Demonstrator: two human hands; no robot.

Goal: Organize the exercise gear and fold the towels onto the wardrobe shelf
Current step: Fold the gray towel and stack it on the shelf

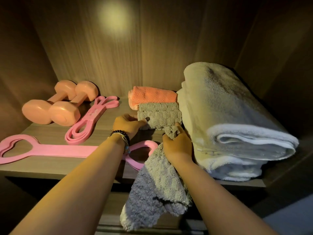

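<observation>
Hanging off the shelf (50,168) edge, one grey towel (159,187) is pinched by the right hand (177,146) and the left hand (127,123) at its folded upper part. Behind: one orange towel (152,96), one white towel (228,119), two dumbbells (55,106), two pink bands (91,119).

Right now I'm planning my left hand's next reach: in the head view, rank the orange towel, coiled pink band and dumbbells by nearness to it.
From the left hand:
1. Orange towel, just behind, to its right.
2. Coiled pink band, to its left.
3. Dumbbells, far left, toward the back.
</observation>
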